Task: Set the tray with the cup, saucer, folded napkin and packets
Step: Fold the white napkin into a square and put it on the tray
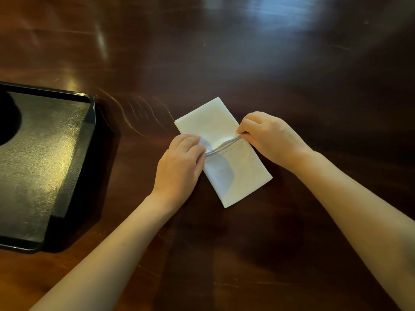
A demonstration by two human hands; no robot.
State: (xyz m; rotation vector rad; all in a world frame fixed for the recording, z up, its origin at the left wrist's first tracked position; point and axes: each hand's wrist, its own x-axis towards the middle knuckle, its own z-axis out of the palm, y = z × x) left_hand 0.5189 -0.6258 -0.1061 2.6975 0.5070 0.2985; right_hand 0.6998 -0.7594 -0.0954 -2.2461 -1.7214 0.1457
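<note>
A white cloth napkin (233,173) lies on the dark wooden table as a long folded strip, slanting from upper left to lower right. My left hand (179,163) pinches the hemmed edge of its top layer at the strip's left side. My right hand (267,135) pinches the same edge at the right side. That edge is lifted slightly across the strip's middle. A black rectangular tray (88,135) sits at the left, with nothing visible on the part in view. No cup, saucer or packets are in view.
The glossy brown table (247,52) stretches far beyond the napkin, with light glare at the top right. The tray runs off the left border of the view.
</note>
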